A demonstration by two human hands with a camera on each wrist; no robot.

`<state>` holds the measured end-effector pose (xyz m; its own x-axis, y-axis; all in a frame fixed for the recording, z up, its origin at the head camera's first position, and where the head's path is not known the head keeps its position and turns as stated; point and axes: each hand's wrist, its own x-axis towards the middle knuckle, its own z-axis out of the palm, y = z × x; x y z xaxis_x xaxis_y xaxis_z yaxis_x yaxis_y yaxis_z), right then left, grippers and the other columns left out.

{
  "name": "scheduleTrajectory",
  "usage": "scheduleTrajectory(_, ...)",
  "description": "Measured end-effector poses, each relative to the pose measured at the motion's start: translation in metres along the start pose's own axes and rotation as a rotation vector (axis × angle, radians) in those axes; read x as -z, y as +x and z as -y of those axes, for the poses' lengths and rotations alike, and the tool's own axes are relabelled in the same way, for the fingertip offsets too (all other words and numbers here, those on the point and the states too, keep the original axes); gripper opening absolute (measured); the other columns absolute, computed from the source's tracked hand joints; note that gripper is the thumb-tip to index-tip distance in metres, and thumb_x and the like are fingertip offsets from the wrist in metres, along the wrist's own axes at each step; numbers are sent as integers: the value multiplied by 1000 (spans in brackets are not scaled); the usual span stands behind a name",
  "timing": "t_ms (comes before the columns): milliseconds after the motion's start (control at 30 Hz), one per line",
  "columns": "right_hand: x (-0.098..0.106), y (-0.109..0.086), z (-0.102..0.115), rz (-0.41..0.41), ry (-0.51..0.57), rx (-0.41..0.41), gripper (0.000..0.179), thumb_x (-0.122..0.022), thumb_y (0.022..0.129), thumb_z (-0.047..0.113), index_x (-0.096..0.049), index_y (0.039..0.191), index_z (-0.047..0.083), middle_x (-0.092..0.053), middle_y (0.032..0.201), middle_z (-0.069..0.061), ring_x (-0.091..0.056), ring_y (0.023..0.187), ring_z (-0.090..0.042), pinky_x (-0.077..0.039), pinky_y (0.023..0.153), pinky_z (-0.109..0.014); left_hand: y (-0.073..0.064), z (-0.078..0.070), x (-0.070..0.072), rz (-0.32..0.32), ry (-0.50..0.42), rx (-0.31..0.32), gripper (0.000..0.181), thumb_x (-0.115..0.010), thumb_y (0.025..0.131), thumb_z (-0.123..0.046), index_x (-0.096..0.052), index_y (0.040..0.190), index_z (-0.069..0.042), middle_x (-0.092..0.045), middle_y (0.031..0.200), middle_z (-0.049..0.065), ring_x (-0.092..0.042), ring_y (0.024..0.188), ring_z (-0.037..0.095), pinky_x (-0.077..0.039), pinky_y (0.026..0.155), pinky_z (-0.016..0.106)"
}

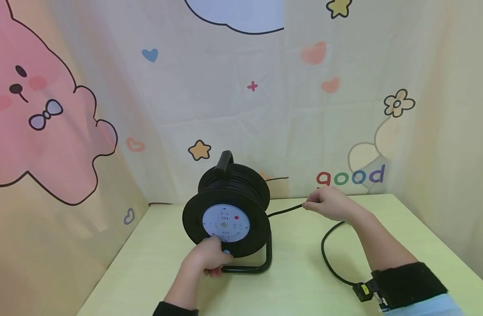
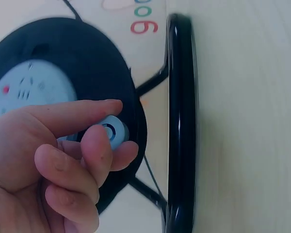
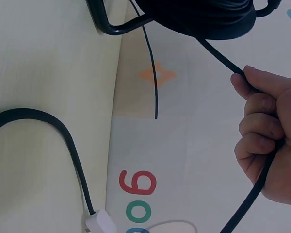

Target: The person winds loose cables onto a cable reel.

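Note:
A black cable reel (image 1: 233, 184) with a white socket face (image 1: 225, 223) stands on its tubular frame (image 1: 247, 268). At the lower part of its front disc, my left hand (image 1: 211, 254) pinches a small pale round knob (image 2: 115, 131) between curled fingers. To the reel's right, my right hand (image 1: 330, 202) grips the black cable (image 1: 284, 211) coming off the drum. In the right wrist view, that cable (image 3: 222, 59) runs slanting from the drum through the curled fingers (image 3: 262, 124) and out below the palm.
The pale table (image 1: 296, 263) carries the reel. A curved black cord (image 1: 324, 250) loops near the right forearm; the right wrist view shows a white connector (image 3: 101, 222) at a cord's end. Behind stands a printed curtain (image 1: 233, 87). A thin dark cord (image 3: 155, 87) shows beyond the reel.

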<state>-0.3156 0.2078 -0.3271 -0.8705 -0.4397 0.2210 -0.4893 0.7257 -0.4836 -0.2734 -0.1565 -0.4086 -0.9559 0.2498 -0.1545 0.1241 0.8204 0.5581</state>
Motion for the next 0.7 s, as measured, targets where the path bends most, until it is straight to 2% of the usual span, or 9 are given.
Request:
scheduleTrajectory(300, -32, 22, 10, 55, 14, 24, 13, -61, 93, 18, -71, 87, 13, -61, 71, 6, -51, 66, -14, -45, 64, -35, -11, 24, 29, -38, -38, 36, 36, -71, 84, -28, -62, 59, -3, -58, 47, 3, -54, 40, 16, -43, 37, 26)
scheduleTrajectory(533, -57, 43, 22, 63, -135, 29, 16, -60, 93, 16, -70, 81, 13, -57, 64, 5, -50, 58, -11, -46, 61, -34, -17, 36, 52, -127, -93, 84, 36, -70, 84, -30, -62, 62, -3, -61, 52, 5, -56, 43, 18, -47, 41, 28)
scheduleTrajectory(700, -75, 50, 29, 77, -219, -7, 17, -61, 92, 20, -69, 78, 16, -57, 64, 7, -51, 57, -11, -46, 56, -33, -23, 42, 65, -209, -141, 99, 42, -69, 85, -32, -59, 55, -5, -61, 51, 6, -57, 44, 21, -48, 43, 29)
